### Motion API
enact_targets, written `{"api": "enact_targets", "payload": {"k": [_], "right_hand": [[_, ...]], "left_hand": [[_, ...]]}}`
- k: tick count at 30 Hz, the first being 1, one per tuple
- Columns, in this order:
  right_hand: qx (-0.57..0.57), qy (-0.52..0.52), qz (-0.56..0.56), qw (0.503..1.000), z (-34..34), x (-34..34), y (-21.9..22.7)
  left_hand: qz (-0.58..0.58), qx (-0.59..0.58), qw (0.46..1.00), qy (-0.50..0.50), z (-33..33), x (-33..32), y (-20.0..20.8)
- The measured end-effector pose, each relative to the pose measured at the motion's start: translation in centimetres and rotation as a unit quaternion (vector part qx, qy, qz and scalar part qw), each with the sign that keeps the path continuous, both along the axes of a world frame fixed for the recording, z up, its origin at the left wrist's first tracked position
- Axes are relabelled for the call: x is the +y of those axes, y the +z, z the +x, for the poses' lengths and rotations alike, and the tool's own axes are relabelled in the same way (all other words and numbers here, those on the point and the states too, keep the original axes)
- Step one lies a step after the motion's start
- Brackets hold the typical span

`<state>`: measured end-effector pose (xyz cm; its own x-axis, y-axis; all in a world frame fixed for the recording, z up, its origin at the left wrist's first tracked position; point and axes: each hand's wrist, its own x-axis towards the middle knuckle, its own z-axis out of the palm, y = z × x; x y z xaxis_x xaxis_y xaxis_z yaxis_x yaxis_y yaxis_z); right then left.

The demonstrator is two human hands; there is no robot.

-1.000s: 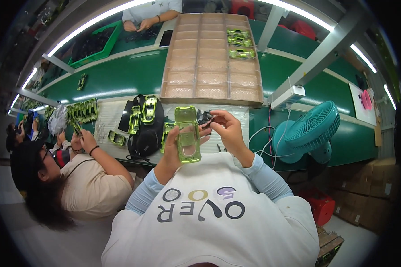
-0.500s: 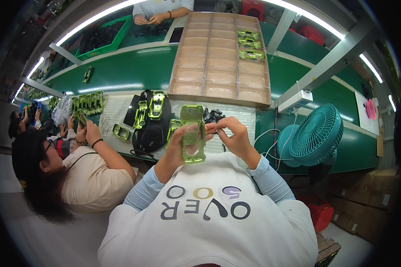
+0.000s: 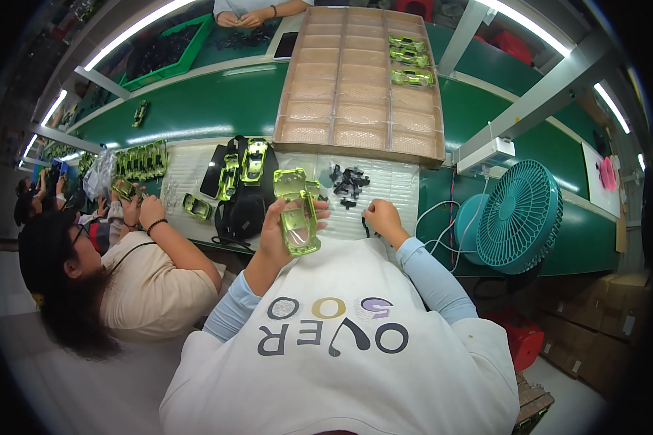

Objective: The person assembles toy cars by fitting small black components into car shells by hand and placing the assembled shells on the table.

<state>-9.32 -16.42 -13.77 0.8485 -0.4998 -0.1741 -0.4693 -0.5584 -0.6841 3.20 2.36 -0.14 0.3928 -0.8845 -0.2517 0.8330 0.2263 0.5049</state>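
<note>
A translucent yellow-green toy car body (image 3: 292, 185) is held upright in my left hand (image 3: 273, 238), its windowed side toward me. The fingers of that hand pass behind the shell and show past its right edge. My right hand (image 3: 386, 219) is low over the white ribbed mat (image 3: 403, 183), thumb and fingertips pinched together. A thin dark piece (image 3: 366, 227) shows at those fingertips, its shape too small to make out. Just beyond lies a loose heap of small black plastic parts (image 3: 350, 183).
More green car bodies (image 3: 254, 161) rest on a black bag (image 3: 241, 214) at left. A sectioned brown tray (image 3: 355, 154) stands ahead, several bodies in its right column. A teal fan (image 3: 519, 217) stands at right. A co-worker (image 3: 159, 268) sits close on my left.
My right hand has moved away from the car body, right and down toward the mat. The car body has tilted and shifted slightly left in my left hand, uncovering the black heap.
</note>
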Motion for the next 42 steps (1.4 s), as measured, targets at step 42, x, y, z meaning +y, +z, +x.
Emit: {"api": "enact_targets", "payload": {"k": [42], "right_hand": [[-0.357,0.046,-0.062,0.931,3.5,2.6,17.3]], "left_hand": [[0.049,-0.005,0.994,-0.095,-2.9,-2.1,0.6]]}}
